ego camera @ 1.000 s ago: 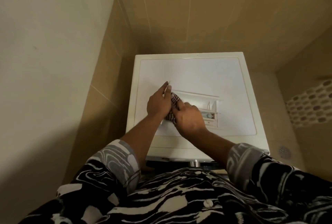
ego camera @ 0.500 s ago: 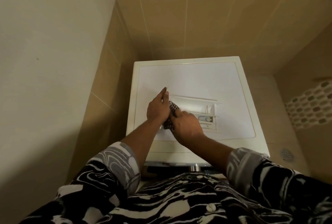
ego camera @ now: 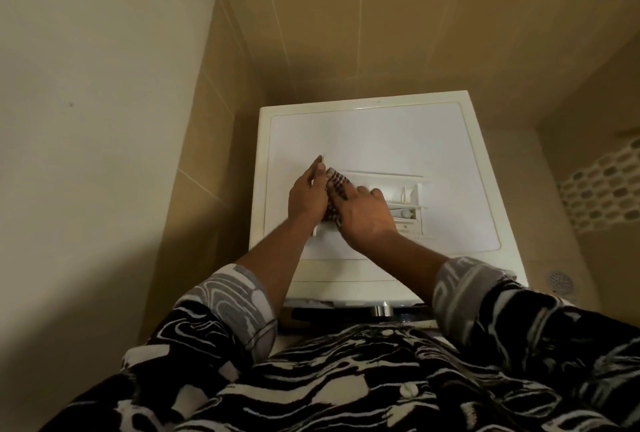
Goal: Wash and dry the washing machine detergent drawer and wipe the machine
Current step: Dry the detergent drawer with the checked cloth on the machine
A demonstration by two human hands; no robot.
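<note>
White compartmented drawer [ego camera: 412,197] on machine [ego camera: 381,133] top; right hand [ego camera: 363,220] grips checked cloth [ego camera: 337,182].

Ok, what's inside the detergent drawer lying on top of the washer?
A checked cloth sits in the left end of the detergent drawer, gripped by the right hand; the left hand rests beside it. White dividers show at the right end. The hands cover the middle.

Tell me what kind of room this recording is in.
Probably a bathroom or laundry corner: a washing machine stands against tan wall tiles, with a floor drain beside it.
</note>
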